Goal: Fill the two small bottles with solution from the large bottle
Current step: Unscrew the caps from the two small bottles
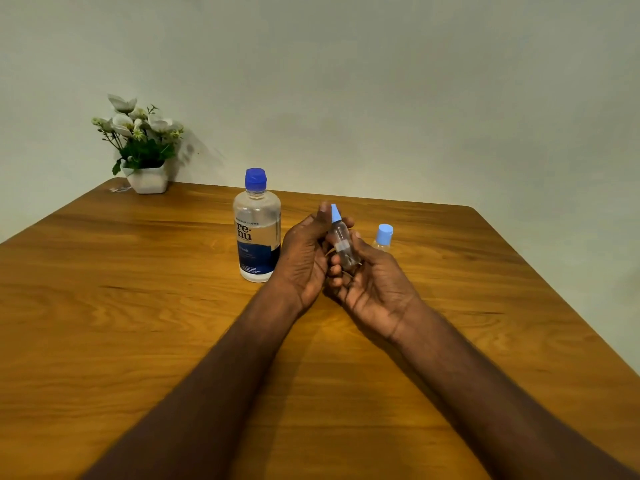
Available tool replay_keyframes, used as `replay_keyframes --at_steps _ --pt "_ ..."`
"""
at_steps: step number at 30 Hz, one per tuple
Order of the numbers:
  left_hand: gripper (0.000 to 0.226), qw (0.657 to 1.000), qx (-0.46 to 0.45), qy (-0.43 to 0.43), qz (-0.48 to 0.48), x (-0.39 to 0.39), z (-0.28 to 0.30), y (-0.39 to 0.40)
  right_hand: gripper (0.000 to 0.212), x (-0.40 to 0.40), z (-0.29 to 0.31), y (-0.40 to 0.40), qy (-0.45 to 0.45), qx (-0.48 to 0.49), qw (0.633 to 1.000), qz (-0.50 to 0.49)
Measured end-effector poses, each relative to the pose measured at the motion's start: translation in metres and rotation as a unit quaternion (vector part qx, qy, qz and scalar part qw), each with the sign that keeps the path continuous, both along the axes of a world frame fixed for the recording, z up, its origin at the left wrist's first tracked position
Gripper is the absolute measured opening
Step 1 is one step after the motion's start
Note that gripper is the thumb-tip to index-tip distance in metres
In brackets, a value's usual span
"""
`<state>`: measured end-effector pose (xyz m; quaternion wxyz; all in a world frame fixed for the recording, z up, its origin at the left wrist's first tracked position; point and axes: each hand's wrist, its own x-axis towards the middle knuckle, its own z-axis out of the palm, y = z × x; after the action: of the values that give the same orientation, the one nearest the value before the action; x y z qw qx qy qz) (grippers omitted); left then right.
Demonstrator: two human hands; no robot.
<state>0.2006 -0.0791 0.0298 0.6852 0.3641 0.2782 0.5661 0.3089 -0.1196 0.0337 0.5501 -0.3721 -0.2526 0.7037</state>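
Note:
The large clear bottle (257,226) with a dark blue cap and a blue label stands upright on the wooden table (138,306), capped. Just right of it, both my hands hold one small clear bottle (341,242) with a light blue pointed cap, tilted slightly left. My left hand (306,258) grips its upper part, thumb up beside the cap. My right hand (372,282) curls round its lower part. A second small clear bottle (383,237) with a light blue cap stands on the table behind my right hand, partly hidden by it.
A white pot of white flowers (143,150) sits at the table's far left corner against the pale wall. The table's right edge runs diagonally at the right side of the view.

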Motion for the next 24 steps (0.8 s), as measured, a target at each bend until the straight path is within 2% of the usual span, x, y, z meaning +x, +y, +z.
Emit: replay_keyframes --at_steps 3,7,8,12,16,21,24 --pt "0.063 1.000 -0.006 0.000 -0.010 -0.0013 0.0005 0.0009 0.039 -0.0002 0.0011 0.0008 0.013 0.001 1.000 -0.001" --pt "0.044 1.000 -0.003 0.003 0.017 0.0002 -0.0020 0.0007 0.027 0.0000 0.0028 -0.0002 0.018 0.001 1.000 0.003" --pt "0.045 1.000 -0.007 0.006 0.026 0.0009 -0.0015 0.0005 0.026 -0.0002 0.0027 -0.0005 0.017 -0.001 1.000 0.004" --pt "0.080 0.999 -0.025 0.021 0.027 0.0008 0.0011 -0.0001 0.032 -0.0007 0.0026 -0.0011 0.019 -0.003 1.000 0.005" --pt "0.066 1.000 -0.030 0.005 0.005 -0.0017 0.0001 -0.0005 0.026 -0.0004 0.0030 -0.0010 0.027 -0.001 1.000 0.007" --pt "0.051 0.999 -0.027 0.023 0.039 0.0010 0.0009 -0.0014 0.022 0.0000 0.0017 -0.0011 0.031 -0.002 1.000 0.004" --pt "0.060 0.999 -0.026 0.018 0.014 0.0003 0.0036 -0.0035 0.022 0.0006 0.0019 -0.0001 0.034 -0.003 0.999 0.007"
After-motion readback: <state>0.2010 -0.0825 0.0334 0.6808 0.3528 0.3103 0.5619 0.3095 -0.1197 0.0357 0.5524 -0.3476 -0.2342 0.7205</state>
